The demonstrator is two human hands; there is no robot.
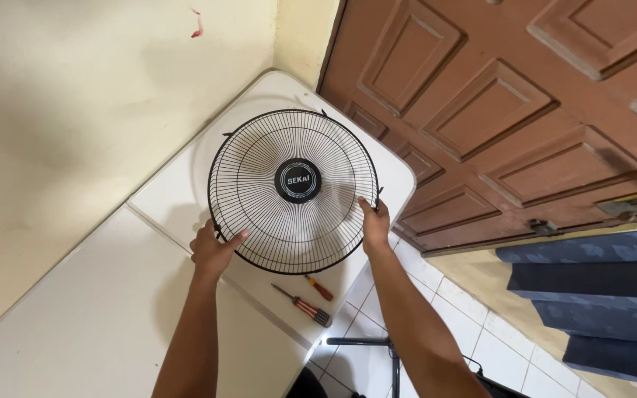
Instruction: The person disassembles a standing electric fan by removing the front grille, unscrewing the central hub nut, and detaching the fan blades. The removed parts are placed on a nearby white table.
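Note:
A round black wire fan guard (259, 158) with a dark round badge at its centre is held up above a white folding table (97, 309). My left hand (214, 249) grips the guard's lower left rim. My right hand (374, 221) grips its right rim. The guard faces me, tilted slightly. Below it on the table lie two screwdrivers: a small one with an orange handle (319, 287) and a longer one with a red and grey striped handle (304, 305).
A cream wall (75, 110) runs along the left. A brown panelled wooden door (495, 110) stands at the right. White floor tiles (481, 332) lie below, with dark blue folded fabric (599, 295) at the far right and a black metal stand (366, 343) near the table's edge.

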